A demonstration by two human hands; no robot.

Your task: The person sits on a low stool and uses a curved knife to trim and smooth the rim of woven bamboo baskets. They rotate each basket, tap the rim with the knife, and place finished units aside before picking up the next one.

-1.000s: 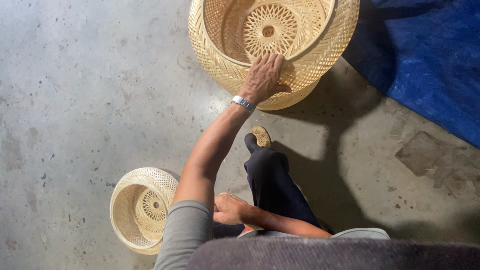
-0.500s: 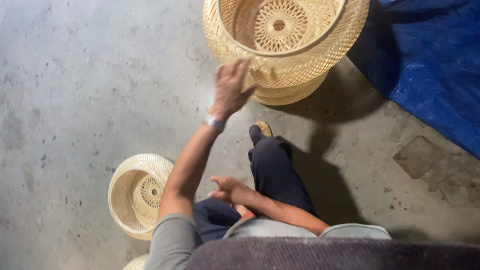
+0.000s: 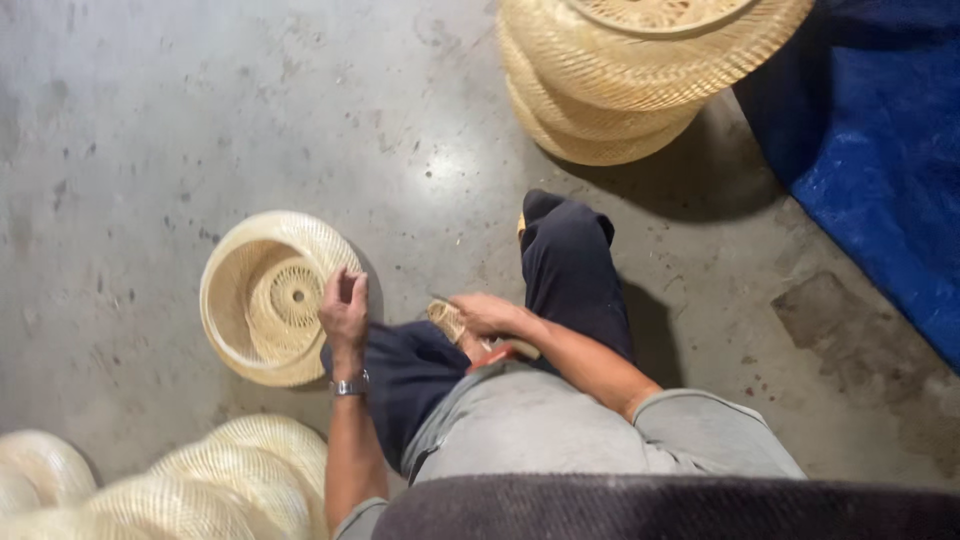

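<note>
While the small basket (image 3: pixel 265 297) lies on the concrete floor (image 3: pixel 130 120) just left of the person's knee, its mouth faces up toward the camera and tilts slightly right, so its axis runs nearly vertical; it is round, with no clear long axis, and an openwork disc shows at its bottom. The left hand (image 3: pixel 345 310) rests at its right rim, fingers curled loosely over the edge, a light hold rather than a firm clasp. Risk noted: with so light a purchase on one side only, the basket could tip or slide away on the smooth concrete if lifted from that edge, and the thin woven rim could bend under a one-point pull. The right hand (image 3: pixel 487 315) is closed around a small woven piece (image 3: pixel 445 320) at the lap, beside something red; what the red item is I cannot tell. Larger stacked baskets (image 3: pixel 630 80) stand well apart ahead, beside a blue tarp (image 3: pixel 880 170). More pale baskets (image 3: pixel 200 480) lie near the left elbow, close enough to be knocked by the arm.
</note>
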